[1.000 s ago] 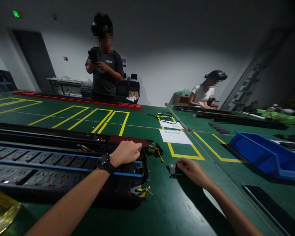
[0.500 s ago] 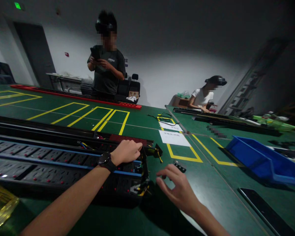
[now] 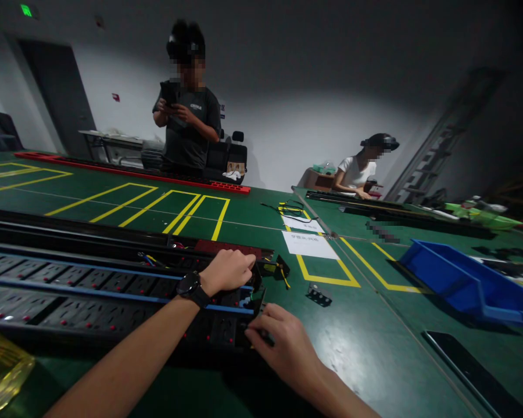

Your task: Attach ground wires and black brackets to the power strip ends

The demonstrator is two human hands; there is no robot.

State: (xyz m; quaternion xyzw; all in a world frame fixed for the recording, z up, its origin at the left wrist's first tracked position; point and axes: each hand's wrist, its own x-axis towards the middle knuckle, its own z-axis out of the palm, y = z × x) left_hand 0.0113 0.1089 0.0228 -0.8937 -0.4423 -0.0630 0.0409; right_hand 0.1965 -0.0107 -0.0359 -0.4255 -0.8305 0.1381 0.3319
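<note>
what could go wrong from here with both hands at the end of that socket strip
The right hand works close to blue wiring at the end of the socket strip, so a wire might get pinched or tugged.

The yellow wires stick out past the end near the left hand and might snag.

The small black bracket lies loose beside the right hand and could be knocked away.

Socket strips (image 3: 87,310) and yellow object (image 3: 4,371) cut off at left, contact under right hand (image 3: 287,342) hidden, lettering on paper (image 3: 311,246) blurred
</note>
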